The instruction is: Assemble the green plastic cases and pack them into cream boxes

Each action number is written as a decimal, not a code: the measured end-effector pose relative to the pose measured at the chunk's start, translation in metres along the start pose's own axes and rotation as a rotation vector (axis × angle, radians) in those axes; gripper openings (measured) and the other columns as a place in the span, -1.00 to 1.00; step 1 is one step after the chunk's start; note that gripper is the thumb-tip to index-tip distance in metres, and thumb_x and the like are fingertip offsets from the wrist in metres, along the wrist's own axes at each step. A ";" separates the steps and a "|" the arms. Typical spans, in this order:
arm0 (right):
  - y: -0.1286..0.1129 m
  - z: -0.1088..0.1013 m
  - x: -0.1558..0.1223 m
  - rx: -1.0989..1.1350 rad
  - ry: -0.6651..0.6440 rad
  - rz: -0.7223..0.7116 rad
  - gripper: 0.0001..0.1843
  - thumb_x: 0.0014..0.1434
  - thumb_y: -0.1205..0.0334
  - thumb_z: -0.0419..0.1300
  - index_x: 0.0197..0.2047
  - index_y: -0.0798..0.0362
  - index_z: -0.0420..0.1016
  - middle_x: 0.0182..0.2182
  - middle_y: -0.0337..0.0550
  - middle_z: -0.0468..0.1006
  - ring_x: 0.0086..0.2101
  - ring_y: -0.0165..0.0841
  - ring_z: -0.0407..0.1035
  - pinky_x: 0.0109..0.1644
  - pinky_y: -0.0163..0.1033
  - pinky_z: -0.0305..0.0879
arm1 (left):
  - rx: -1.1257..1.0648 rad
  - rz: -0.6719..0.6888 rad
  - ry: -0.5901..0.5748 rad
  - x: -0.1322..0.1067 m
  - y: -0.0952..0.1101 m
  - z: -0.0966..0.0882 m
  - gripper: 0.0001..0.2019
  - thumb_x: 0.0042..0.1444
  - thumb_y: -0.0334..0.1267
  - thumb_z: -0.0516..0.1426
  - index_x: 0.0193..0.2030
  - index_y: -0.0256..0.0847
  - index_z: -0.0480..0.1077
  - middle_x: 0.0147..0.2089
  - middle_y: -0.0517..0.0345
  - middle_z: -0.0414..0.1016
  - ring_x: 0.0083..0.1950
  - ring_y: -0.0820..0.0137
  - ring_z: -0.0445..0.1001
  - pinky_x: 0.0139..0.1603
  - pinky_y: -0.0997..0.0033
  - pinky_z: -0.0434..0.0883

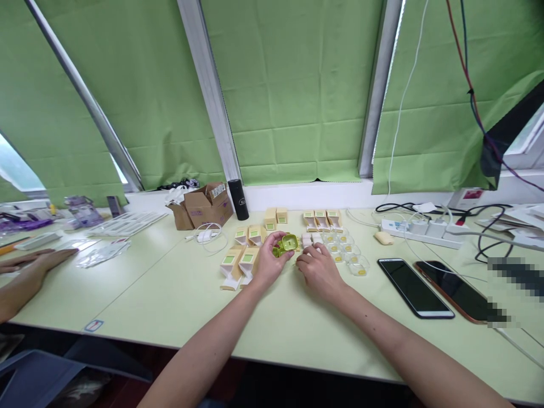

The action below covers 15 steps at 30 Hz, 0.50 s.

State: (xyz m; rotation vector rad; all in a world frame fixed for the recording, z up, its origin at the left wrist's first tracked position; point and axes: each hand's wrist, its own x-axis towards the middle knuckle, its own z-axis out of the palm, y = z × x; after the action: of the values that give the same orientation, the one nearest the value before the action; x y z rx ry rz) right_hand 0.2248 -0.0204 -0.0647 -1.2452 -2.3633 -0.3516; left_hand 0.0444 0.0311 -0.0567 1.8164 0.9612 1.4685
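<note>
Green and glossy, a small case [290, 242] sits in the left hand [271, 258], raised just above the pale table [170, 300], its hollow inner side showing; a second green part below it, by the fingers, may be its other half or a separate piece. The left hand is closed around this case. The right hand [318, 267] hangs just beside it with curled fingers, and whether they pinch anything cannot be told. As far as can be judged, work on the case is midway: it stands open, with nothing plainly seen inside, and closing it is not yet done. Of nine cardboard cartons with green labels, seven look open at the near end: four cartons [230, 260] to the left of the hands and three cartons [322, 220] behind the right hand. Those seem left to be shut, while two cartons [270, 219] at the back look closed, so perhaps finished. Clear plastic cups [358, 266] with yellow bits inside stand to the right of the right hand, about eight, though they overlap too much for a sure count. Two pale blocks [306, 240] show just beyond the right fingers. Farther right lie two phones [415, 288] and one beige case [383, 238]; one black bottle [238, 199] and one brown box [208, 207] stand at the back left.
</note>
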 end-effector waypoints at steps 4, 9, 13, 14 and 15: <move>-0.001 0.006 -0.013 0.122 0.193 0.029 -0.69 0.22 0.55 0.12 -0.32 0.02 0.61 -0.38 -0.07 0.65 -0.25 -0.19 0.43 -0.02 -0.04 0.25 | 0.060 0.007 0.019 -0.001 0.001 0.002 -0.54 0.00 -0.46 0.37 0.05 -0.14 0.46 0.10 0.03 0.60 0.14 0.20 0.55 0.14 0.21 0.41; -0.001 0.005 -0.019 0.537 0.442 0.044 -0.76 0.36 0.41 0.10 -0.09 0.00 0.58 -0.24 -0.07 0.65 -0.24 -0.23 0.47 -0.16 -0.14 0.33 | 0.110 0.004 0.008 -0.003 0.005 0.002 -0.56 0.01 -0.46 0.37 0.05 -0.13 0.48 0.09 0.04 0.58 0.15 0.21 0.53 0.18 0.19 0.39; 0.004 -0.003 -0.014 0.910 0.521 0.250 -0.80 0.39 0.23 0.17 -0.06 -0.05 0.64 -0.16 -0.06 0.67 -0.20 -0.23 0.52 -0.13 -0.13 0.44 | 0.143 0.019 -0.003 -0.006 0.008 0.003 -0.56 0.02 -0.46 0.37 0.05 -0.11 0.49 0.10 0.04 0.55 0.17 0.20 0.51 0.21 0.16 0.40; 0.006 -0.005 -0.013 0.994 0.518 0.324 -0.81 0.36 0.17 0.21 -0.09 -0.05 0.66 -0.17 -0.06 0.67 -0.22 -0.23 0.52 -0.16 -0.14 0.45 | 0.149 0.025 -0.008 -0.006 0.008 0.003 -0.56 0.02 -0.47 0.37 0.05 -0.11 0.49 0.11 0.04 0.54 0.18 0.20 0.50 0.22 0.16 0.41; 0.008 -0.006 -0.011 1.075 0.520 0.400 -0.80 0.32 0.11 0.26 -0.11 -0.04 0.68 -0.18 -0.06 0.68 -0.26 -0.24 0.52 -0.21 -0.16 0.46 | 0.153 0.031 -0.014 -0.007 0.008 0.004 -0.56 0.02 -0.48 0.36 0.05 -0.10 0.50 0.12 0.04 0.53 0.19 0.20 0.49 0.24 0.15 0.41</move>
State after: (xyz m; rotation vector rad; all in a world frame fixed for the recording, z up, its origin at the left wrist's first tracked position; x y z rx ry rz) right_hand 0.2387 -0.0264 -0.0654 -0.8720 -1.4086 0.5920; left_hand 0.0484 0.0209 -0.0547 1.9554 1.0692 1.4328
